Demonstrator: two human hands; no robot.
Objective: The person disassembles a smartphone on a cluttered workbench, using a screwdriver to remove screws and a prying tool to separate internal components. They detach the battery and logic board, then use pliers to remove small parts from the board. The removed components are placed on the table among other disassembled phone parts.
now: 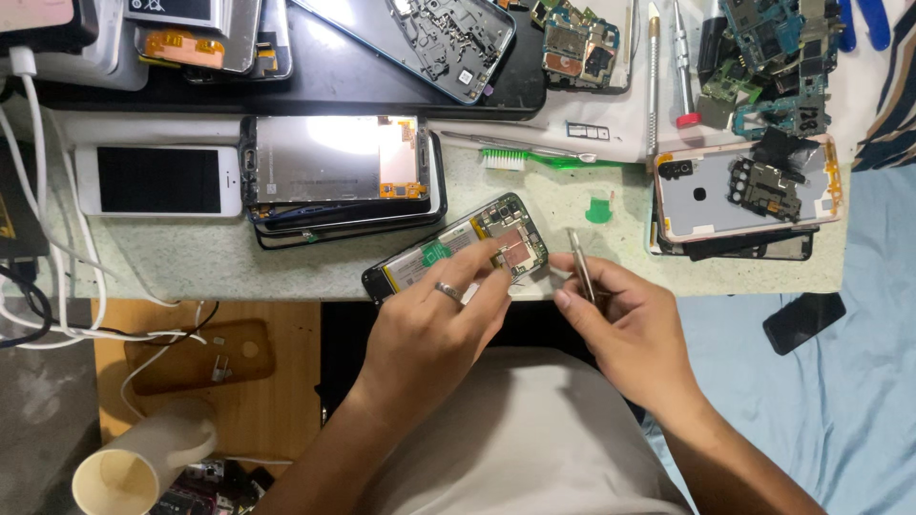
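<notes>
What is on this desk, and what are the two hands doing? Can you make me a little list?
left hand: fingers pressing on the opened phone, a ring on one finger
right hand: holding metal tweezers
opened phone: back off, battery and circuit board showing, at the desk edge
nearby: white phone, green brush, stack of phone screens
below the desk: paper cup

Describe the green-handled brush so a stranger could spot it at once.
Start at the pale speckled worktable. The green-handled brush lies flat toward its back edge, right of the stack of opened phones. It alone has white bristles; the nearby tools are slim metal.
</notes>
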